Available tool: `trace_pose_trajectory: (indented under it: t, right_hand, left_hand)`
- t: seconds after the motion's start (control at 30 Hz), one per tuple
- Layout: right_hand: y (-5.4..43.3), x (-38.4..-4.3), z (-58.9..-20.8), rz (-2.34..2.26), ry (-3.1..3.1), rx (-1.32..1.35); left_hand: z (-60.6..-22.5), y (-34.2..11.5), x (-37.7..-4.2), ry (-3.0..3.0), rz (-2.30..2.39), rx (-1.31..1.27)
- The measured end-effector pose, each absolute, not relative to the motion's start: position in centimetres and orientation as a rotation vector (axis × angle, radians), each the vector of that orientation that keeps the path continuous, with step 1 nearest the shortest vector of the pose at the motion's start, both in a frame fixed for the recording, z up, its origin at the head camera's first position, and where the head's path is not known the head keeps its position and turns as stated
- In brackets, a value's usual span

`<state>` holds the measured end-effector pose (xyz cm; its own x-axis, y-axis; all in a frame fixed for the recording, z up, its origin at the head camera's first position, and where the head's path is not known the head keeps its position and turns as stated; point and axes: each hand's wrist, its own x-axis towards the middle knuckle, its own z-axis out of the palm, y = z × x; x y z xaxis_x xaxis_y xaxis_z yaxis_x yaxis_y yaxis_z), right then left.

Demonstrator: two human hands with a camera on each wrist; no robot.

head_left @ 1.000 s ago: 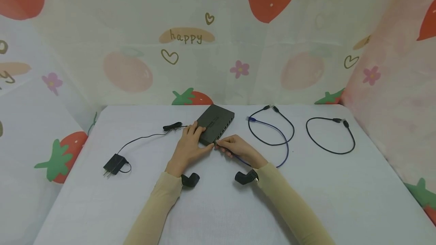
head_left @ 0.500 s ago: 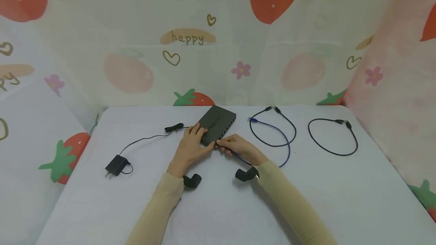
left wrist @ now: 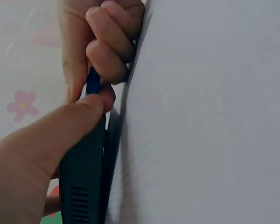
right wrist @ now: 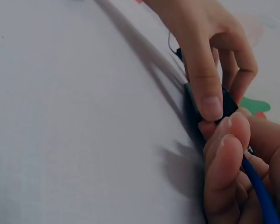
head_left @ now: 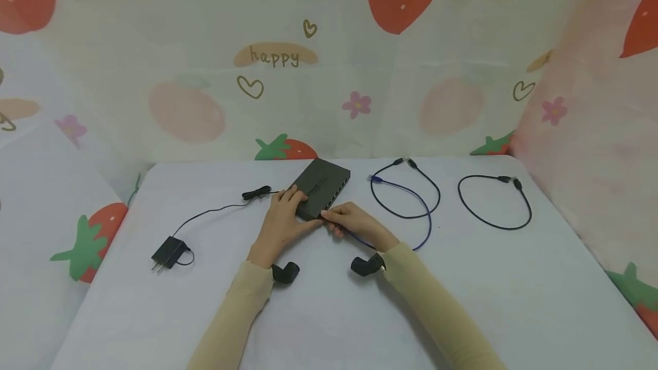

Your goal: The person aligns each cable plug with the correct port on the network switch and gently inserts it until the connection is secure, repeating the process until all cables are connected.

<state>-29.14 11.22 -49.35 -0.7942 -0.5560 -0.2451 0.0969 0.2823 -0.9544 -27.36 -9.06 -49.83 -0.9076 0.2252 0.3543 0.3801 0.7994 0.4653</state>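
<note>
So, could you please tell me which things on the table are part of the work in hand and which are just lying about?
In use:
- left hand holding the black switch box
- right hand pinching the blue cable at the box's edge

Lying about:
- power adapter with its cord
- black cable loop
- second black cable loop

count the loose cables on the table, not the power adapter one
3: the blue cable pinched by the right hand, a black cable looped across it, another black loop farther right.
</note>
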Motion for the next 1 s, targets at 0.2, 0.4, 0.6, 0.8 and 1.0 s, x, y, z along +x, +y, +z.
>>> trace_pose_trajectory:
  t: [0.2, 0.4, 0.6, 0.8, 1.0]
  right_hand:
    - [12.3, -28.9, -49.5, -1.605, 1.932, -0.329]
    - [12.8, -28.5, -49.0, -1.669, 1.831, -0.394]
    - [11.8, -28.3, -49.2, -1.626, 1.974, -0.329]
    - [11.6, -28.3, -49.3, -1.611, 2.036, -0.275]
    - [11.5, -28.2, -49.4, -1.609, 2.077, -0.308]
  left_hand:
    - [-49.6, -9.0, -27.6, -2.753, -0.802, -0.472]
    - [-49.6, -9.0, -27.5, -2.743, -0.770, -0.454]
    - [-49.6, -9.0, -27.2, -2.683, -0.685, -0.497]
    - [-49.7, -8.8, -27.2, -2.710, -0.636, -0.499]
    - [-49.5, -8.6, -27.1, -2.757, -0.665, -0.456]
